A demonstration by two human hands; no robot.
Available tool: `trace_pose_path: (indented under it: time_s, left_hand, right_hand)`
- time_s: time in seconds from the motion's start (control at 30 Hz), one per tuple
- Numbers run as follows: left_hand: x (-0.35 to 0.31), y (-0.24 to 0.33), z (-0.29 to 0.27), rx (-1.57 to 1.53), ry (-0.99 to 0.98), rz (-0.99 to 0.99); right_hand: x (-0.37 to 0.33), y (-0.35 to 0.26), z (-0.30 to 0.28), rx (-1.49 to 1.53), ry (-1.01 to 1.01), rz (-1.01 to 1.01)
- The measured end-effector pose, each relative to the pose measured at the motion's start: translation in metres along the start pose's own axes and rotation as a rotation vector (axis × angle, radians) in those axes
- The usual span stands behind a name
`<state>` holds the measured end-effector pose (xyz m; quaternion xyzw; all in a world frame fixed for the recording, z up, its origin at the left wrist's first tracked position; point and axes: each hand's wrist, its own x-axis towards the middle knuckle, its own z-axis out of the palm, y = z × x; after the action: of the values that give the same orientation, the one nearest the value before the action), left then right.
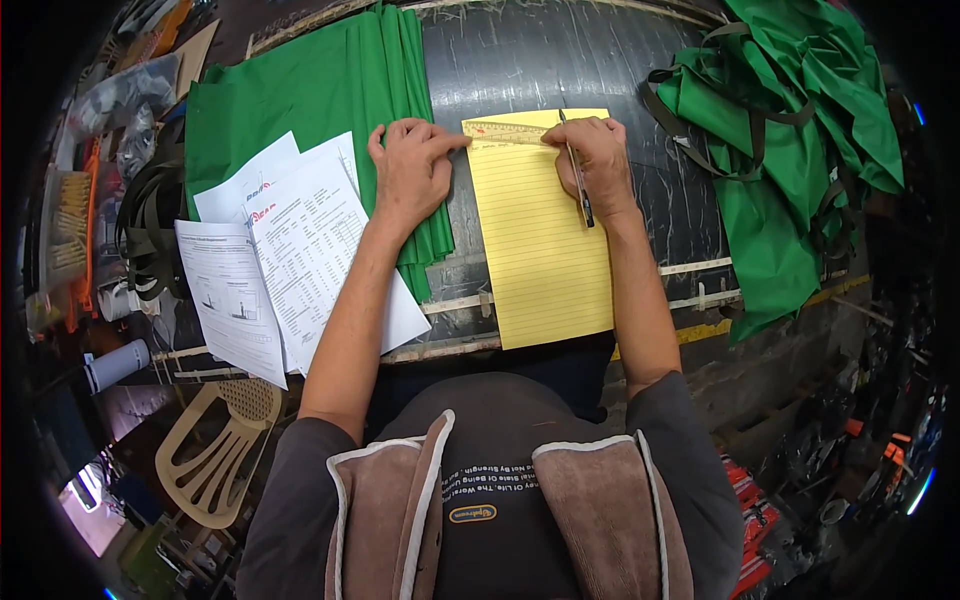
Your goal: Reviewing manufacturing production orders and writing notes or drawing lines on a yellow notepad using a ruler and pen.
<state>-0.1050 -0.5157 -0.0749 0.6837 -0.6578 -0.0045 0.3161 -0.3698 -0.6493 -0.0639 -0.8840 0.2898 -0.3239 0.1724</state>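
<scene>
A yellow lined sheet of paper (545, 260) lies on the dark table in front of me. Across its top rests a see-through ruler (510, 131). My left hand (413, 170) is spread over the edge of the green fabric, one digit reaching right to the ruler's left end. Gripping a black pen (585, 200), my right hand (597, 160) sits at the ruler's other end, with fingertips touching it. The pen slants down along the palm. Below the ruler runs a faint line of handwriting.
Left of the pad lies a stack of folded green fabric (290, 90), partly under printed papers (310, 235). At right are green bags (780, 190) with dark straps. Dark strap loops (150, 215) hang at far left. A beige plastic chair (215, 460) stands below left.
</scene>
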Motion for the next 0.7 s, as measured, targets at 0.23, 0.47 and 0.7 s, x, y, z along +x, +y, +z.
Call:
trace_pose_path:
  time_s: [0.23,0.47,0.7]
  left_hand:
    - [0.0004,-0.0004,0.0012,-0.048,-0.032,-0.061]
    - [0.0028,0.0009,0.0016,-0.139,0.021,-0.101]
    - [0.0004,-0.0034,0.0027,-0.17,0.062,-0.1]
  right_hand:
    - [0.001,0.0031,0.0001,0.018,-0.033,0.01]
    - [0.0025,0.0032,0.0012,0.03,0.0,-0.012]
    - [0.0024,0.0036,0.0014,0.041,0.015,-0.014]
